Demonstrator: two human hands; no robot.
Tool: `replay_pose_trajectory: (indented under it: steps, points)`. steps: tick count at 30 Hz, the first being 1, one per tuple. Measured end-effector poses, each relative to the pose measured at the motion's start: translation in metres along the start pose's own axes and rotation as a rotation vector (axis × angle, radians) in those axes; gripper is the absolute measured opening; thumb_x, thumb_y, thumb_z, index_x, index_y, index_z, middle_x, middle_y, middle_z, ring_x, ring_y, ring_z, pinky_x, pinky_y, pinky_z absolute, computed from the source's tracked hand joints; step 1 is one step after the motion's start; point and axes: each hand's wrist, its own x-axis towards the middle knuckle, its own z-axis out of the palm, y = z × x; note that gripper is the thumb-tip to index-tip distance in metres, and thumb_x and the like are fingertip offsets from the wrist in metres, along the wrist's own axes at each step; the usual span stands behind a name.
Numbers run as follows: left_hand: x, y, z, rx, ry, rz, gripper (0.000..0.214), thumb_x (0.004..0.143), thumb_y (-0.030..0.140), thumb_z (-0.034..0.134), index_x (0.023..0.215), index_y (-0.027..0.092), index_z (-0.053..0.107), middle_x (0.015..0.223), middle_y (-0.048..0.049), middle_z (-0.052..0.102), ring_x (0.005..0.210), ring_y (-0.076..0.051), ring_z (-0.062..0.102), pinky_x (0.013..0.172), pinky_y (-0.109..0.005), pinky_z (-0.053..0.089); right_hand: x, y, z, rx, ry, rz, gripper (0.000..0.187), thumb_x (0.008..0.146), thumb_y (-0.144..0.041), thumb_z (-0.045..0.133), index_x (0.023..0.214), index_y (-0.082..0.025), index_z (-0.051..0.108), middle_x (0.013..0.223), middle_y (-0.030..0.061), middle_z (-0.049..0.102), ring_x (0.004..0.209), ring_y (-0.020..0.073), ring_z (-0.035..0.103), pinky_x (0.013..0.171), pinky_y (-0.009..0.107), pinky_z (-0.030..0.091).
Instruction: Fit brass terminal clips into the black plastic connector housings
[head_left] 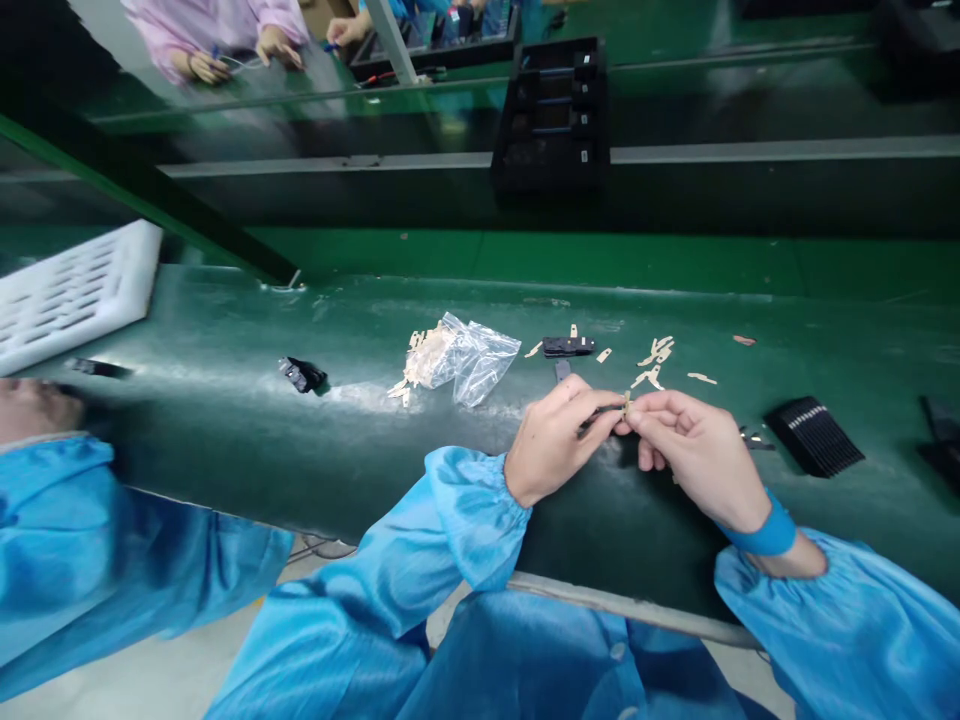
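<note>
The left hand (555,442) and the right hand (694,450) meet over the green counter (225,420), low in the picture and a bit right of the middle. The left hand is closed on a thin black part (594,415) and pinches it with its fingertips. The right hand pinches a tiny tan piece (627,403) between thumb and first finger. It holds the piece right at the end of the black part. The two hands almost touch.

At 12 o'clock from the hands, a dark block (568,346) lies on the counter. At 1 o'clock, loose tan bits (655,352) are scattered near it. At 10 o'clock lies a clear bag (472,358) with more tan bits spilling out at its left end. Farther off at 9 o'clock sits a small black clip (302,375). At 3 o'clock, close to the right hand, lies a black stack (814,437).

A white tray (71,295) sits at the far left. A black tray (551,115) stands far off at 12 o'clock. At the top left, another person's hands (210,68) show in pink sleeves.
</note>
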Motion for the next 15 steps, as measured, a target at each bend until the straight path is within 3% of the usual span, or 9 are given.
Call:
replay_pose_trajectory:
  steps: [8, 11, 15]
  points:
    - [-0.001, -0.004, 0.006, 0.067, 0.075, 0.085, 0.016, 0.096, 0.024, 0.061, 0.105, 0.021, 0.075, 0.094, -0.0040, 0.070, 0.081, -0.011, 0.068, 0.073, -0.021, 0.055, -0.006, 0.010, 0.008, -0.063, 0.044, -0.138, 0.036, 0.090, -0.053, 0.069, 0.096, -0.017, 0.067, 0.058, 0.0000, 0.064, 0.048, 0.0140, 0.060, 0.049, 0.026, 0.049]
    - [0.002, -0.002, 0.007, 0.002, 0.075, 0.040, 0.013, 0.093, 0.019, 0.062, 0.097, 0.020, 0.075, 0.089, -0.0030, 0.069, 0.078, -0.011, 0.066, 0.073, -0.022, 0.054, -0.007, 0.016, 0.007, -0.191, 0.065, -0.211, 0.032, 0.095, -0.050, 0.063, 0.100, -0.018, 0.066, 0.074, 0.0041, 0.071, 0.054, 0.0144, 0.064, 0.055, 0.028, 0.053]
    - [0.010, -0.006, 0.000, -0.029, 0.115, -0.109, 0.011, 0.091, 0.016, 0.062, 0.086, 0.019, 0.072, 0.082, -0.0012, 0.067, 0.072, -0.011, 0.061, 0.068, -0.023, 0.050, -0.005, 0.015, 0.001, -0.222, 0.088, -0.235, 0.032, 0.095, -0.050, 0.063, 0.098, -0.019, 0.065, 0.084, 0.0069, 0.075, 0.053, 0.0124, 0.061, 0.052, 0.026, 0.053]
